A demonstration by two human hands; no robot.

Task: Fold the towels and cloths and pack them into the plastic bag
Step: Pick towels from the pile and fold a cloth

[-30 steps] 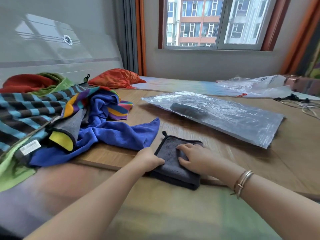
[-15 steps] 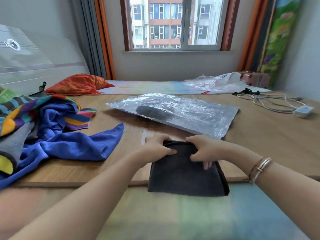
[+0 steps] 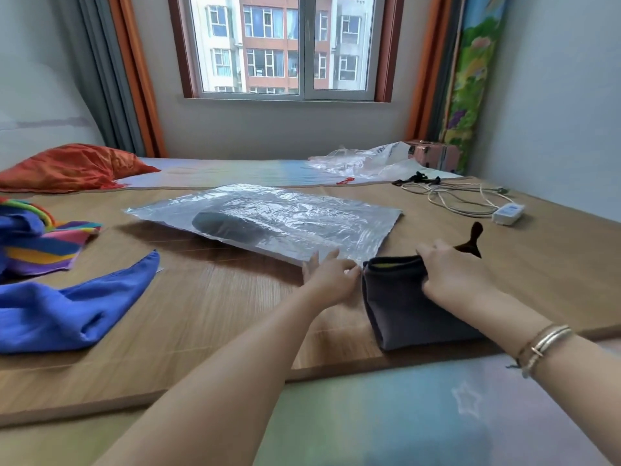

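Observation:
A clear plastic bag (image 3: pixel 302 220) lies flat on the bamboo mat (image 3: pixel 208 304), with a rolled dark cloth (image 3: pixel 228 225) inside it. Just right of the bag's near corner lies a folded dark grey cloth (image 3: pixel 410 314); a yellow lining shows at its far edge. My right hand (image 3: pixel 450 274) grips that far edge, fingers curled over it. My left hand (image 3: pixel 331 277) rests with straight fingers on the bag's near edge, its thumb beside the cloth.
A blue towel (image 3: pixel 67 311) and a rainbow-striped towel (image 3: pixel 40 240) lie at the left. An orange cloth (image 3: pixel 74 166) is at the far left. Crumpled clear plastic (image 3: pixel 366 161), cables with a white adapter (image 3: pixel 507 213) and a pink case (image 3: pixel 433 154) sit at the far right.
The grey cloth has moved right and farther away, to the bag's near corner. My left hand let go of it and went to the bag's edge. The view turned right.

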